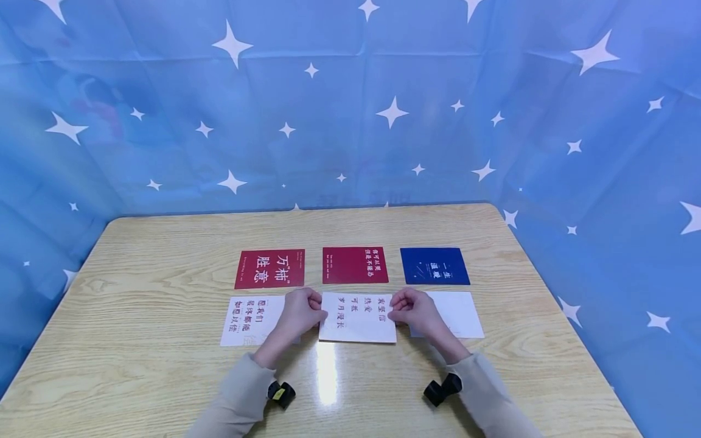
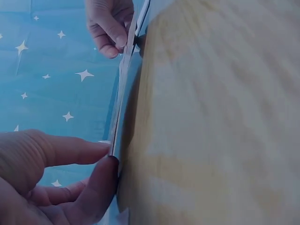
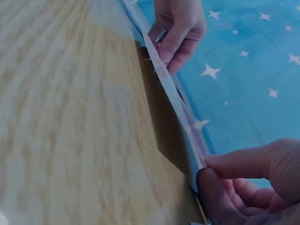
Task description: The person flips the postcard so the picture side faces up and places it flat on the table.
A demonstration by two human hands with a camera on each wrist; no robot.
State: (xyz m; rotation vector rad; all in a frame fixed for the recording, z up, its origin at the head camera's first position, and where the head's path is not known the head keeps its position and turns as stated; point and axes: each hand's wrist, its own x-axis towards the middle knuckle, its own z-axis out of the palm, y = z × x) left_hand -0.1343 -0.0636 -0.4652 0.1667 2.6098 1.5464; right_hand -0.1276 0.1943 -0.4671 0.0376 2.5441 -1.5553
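A white card with dark printed characters [image 1: 358, 325] is held between both hands at the middle of the front row. My left hand [image 1: 298, 313] pinches its left edge between thumb and fingers, and my right hand [image 1: 417, 310] pinches its right edge. In the left wrist view the card [image 2: 123, 91] appears almost edge-on, with a gap and shadow between it and the tabletop. Beneath the left hand lies another white printed card [image 1: 246, 316], partly covered. A further white card [image 1: 457, 313] lies under the right hand, its left part hidden.
Behind the front row lie a red card with large white characters [image 1: 249, 267], a plain red card with small print [image 1: 350, 267] and a dark blue card [image 1: 421, 267]. They rest on a wooden table [image 1: 137, 316]. A blue star-patterned cloth [image 1: 328, 152] hangs behind it.
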